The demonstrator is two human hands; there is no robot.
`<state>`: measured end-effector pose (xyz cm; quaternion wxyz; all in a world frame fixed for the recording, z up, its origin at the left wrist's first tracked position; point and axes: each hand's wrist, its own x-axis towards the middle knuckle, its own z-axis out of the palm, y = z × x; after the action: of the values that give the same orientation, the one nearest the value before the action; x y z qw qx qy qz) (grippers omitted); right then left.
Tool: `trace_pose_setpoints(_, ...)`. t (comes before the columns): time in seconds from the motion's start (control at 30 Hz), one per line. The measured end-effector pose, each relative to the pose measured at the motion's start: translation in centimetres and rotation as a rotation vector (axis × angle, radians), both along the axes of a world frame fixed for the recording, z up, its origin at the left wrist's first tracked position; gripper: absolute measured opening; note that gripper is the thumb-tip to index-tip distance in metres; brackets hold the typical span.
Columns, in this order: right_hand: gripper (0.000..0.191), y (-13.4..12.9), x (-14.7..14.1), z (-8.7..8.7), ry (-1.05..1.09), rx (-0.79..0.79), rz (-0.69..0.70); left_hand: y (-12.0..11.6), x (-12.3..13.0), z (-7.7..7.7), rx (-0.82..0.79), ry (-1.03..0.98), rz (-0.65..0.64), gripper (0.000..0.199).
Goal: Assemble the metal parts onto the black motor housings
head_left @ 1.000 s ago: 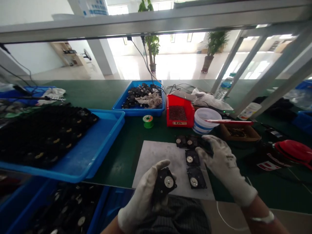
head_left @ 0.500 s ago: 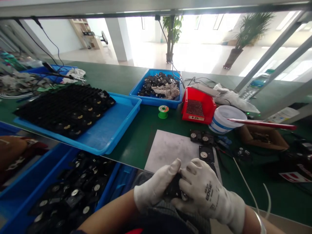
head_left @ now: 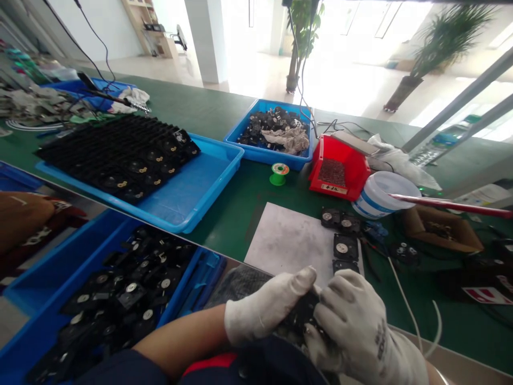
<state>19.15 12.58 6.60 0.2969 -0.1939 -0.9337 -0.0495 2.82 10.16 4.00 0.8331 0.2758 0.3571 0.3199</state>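
The fingers [head_left: 334, 299] of both gloved hands are clenched on a black hard drive housing [head_left: 301, 315], so the housing is grasped and not released. The left hand [head_left: 262, 305] presses from the left side and its fingertips point toward the right hand [head_left: 355, 326], which covers the housing from the right and from above. Most of the housing is hidden by these gloves, and its lower part goes behind the person's dark sleeve, so only a rough black piece shows between the hands. Because of this I cannot tell which way its face points, nor how its long axis lies. The housing is held above the person's lap, near the table edge and just below a grey sheet [head_left: 294, 240], not resting on it. The lower part of the right hand is cut off by the bottom of the view. Past the fingers, more housings lie in a short column at the right edge of the sheet: a pair [head_left: 335, 219] at the top, one [head_left: 345, 247] under them, and one [head_left: 345, 266] partly hidden behind the right hand. A blue tray [head_left: 52, 331] with many similar housings lies to the left of the hands, below the table edge.
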Motion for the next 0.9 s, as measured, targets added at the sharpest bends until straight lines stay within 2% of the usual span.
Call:
trace_pose_setpoints(0.07,0.039,0.3,0.1,0.2,0.017,-0.037,0.017,0.1,-0.4,0.6,0.089,0.051,0.04,0.069)
trace_pose_setpoints(0.2,0.046,0.7,0.1,0.7,-0.1,-0.046,-0.019,0.4,-0.9,1.4,0.165,0.094,0.048,0.068)
trace_pose_setpoints(0.27,0.04,0.7,0.1,0.8,-0.089,-0.077,0.011,0.3,-0.7,1.3,0.124,0.058,0.061,0.066)
trace_pose_setpoints(0.4,0.029,0.3,0.3,0.4,0.007,-0.116,0.096,-0.1,0.5,0.0,-0.093,-0.054,0.073,0.066)
trace_pose_setpoints(0.5,0.03,-0.5,0.2,-0.1,0.002,-0.047,0.025,-0.6,1.1,-1.0,-0.134,-0.073,0.034,0.068)
trace_pose_setpoints(0.6,0.031,-1.4,0.2,-0.2,-0.014,0.015,0.017,-1.0,0.5,-1.2,-0.127,-0.04,-0.026,0.068)
trace_pose_setpoints(0.67,0.03,-1.5,0.4,0.1,-0.038,0.024,0.047,-1.2,-0.4,-0.8,-0.053,-0.028,-0.058,0.061)
trace_pose_setpoints(0.77,0.031,-0.9,0.7,0.4,-0.057,0.004,0.063,-0.9,-1.6,-0.2,0.063,-0.033,-0.095,0.036)
trace_pose_setpoints(0.9,0.036,0.1,0.7,0.6,-0.102,0.025,0.069,-0.5,-1.8,0.1,0.039,-0.057,-0.119,0.026)
